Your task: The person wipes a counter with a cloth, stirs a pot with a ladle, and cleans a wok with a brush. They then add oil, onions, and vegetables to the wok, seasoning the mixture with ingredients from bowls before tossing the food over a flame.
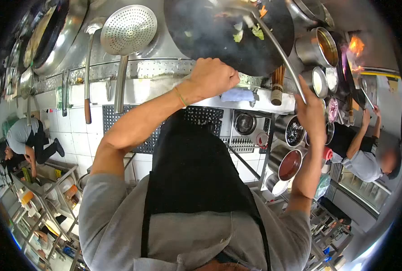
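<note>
A large black wok (pixel 223 49) at the top centre gives off steam and holds green leaves (pixel 258 31) and orange pieces. My left hand (pixel 212 77) is closed in a fist at the wok's near rim; whatever it grips there is hidden. Around the end of a long metal ladle handle (pixel 282 52), the fingers of my right hand (pixel 308 108) are wrapped, to the right of the wok. The handle slants up and left over the wok, its head partly lost in the steam. Between my hands, a folded blue cloth (pixel 238 95) lies on the counter edge.
A perforated skimmer (pixel 128 29) rests left of the wok. A bamboo brush (pixel 277 88) stands by its right rim. Pots, one with red sauce (pixel 290 165), line the right side. A co-worker (pixel 366 156) works near flames at right; another person (pixel 24 137) bends at far left.
</note>
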Available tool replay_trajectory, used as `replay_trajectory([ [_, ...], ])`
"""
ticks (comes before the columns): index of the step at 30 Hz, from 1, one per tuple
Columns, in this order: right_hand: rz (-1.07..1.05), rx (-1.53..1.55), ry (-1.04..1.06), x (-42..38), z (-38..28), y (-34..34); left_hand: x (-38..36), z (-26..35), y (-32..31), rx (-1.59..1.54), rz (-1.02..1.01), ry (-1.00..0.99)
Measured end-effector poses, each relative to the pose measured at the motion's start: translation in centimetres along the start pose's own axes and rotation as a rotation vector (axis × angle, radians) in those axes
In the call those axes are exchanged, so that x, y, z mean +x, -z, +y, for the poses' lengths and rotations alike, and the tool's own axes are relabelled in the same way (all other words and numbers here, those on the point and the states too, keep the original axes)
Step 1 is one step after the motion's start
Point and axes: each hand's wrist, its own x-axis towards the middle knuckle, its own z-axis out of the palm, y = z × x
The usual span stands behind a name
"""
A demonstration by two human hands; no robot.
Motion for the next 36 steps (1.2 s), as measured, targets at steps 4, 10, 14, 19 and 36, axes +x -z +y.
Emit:
replay_trajectory([
  [4,-0.139,0.033,0.009,-0.8,-1.2,4.7,3.7,1.1,4.8,0.061,0.302,-0.143],
  [10,-0.067,-0.109,-0.125,4.8,-3.1,-0.9,6.8,-1.6,1.7,0.093,0.28,-0.085],
  [14,0.051,0.037,-0.108,3.1,-0.9,-3.0,0.9,-1.0,-0.4,0.001,0.199,-0.009],
  [19,-0.073,0.647,-0.592,0.4,-3.3,0.1,3.9,-1.0,1.3,-0.053,0.271,0.005],
  [36,-0.644,3.45,-0.993,6.6,-3.6,-4.0,5.4,-1.3,0.9,0.113,0.259,-0.034],
])
